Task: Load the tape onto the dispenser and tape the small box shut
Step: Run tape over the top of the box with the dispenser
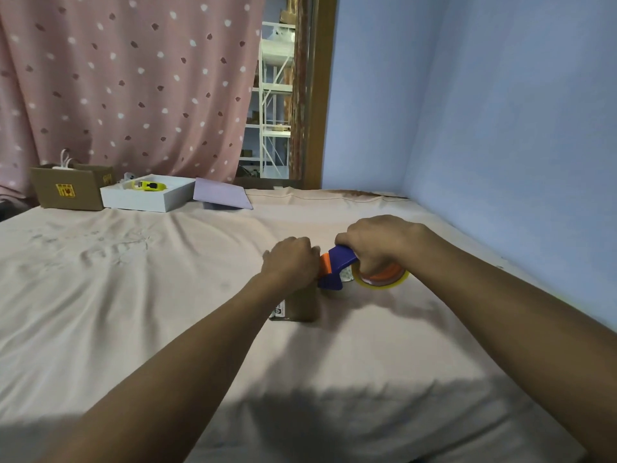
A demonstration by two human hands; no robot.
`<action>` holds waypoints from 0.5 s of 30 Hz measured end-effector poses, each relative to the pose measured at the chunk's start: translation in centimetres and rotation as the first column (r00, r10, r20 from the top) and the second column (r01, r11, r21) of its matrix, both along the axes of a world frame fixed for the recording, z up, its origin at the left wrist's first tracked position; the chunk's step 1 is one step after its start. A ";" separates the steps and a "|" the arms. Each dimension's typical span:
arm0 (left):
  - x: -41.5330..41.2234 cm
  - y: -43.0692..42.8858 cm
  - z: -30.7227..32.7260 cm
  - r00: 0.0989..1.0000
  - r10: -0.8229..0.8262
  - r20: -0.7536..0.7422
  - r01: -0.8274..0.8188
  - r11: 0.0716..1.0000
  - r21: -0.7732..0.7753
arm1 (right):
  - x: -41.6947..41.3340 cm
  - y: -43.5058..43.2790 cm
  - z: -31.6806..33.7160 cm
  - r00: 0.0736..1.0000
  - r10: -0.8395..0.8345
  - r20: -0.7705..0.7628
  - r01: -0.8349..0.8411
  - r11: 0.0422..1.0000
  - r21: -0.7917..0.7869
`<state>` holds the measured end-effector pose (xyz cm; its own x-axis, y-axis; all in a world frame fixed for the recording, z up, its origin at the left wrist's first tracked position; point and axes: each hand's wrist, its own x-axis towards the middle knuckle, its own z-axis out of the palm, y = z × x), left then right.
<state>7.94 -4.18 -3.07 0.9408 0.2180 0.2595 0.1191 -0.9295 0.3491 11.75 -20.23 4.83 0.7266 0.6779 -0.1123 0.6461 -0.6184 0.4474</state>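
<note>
A small brown cardboard box (302, 305) stands on the beige bedsheet near the middle, with a printed label on its left side. My left hand (290, 260) presses down on its top, fingers curled. My right hand (377, 243) grips a blue and orange tape dispenser (335, 267) held against the box's right upper edge. A clear yellowish tape roll (384, 279) with an orange core sits on the dispenser, partly under my right hand. Whether any tape is stuck on the box is hidden by my hands.
At the back left stand a brown carton (71, 190), a white open box (147, 198) holding a yellow item (148, 186), and a purple lid (222, 195). A blue wall (500, 128) runs along the right; a pink curtain (127, 81) hangs behind.
</note>
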 end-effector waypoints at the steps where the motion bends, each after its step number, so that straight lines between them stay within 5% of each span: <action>1: 0.2 -0.3 -0.4 1.000 -0.008 -0.024 0.008 1.000 0.004 | -0.1 0.0 -0.1 1.000 -0.005 -0.005 0.005 1.000 -0.007; 15: 0.2 0.5 -1.4 0.995 -0.065 -0.076 0.065 0.998 0.000 | -0.2 -0.6 -1.6 0.998 -0.040 -0.052 0.040 0.999 -0.005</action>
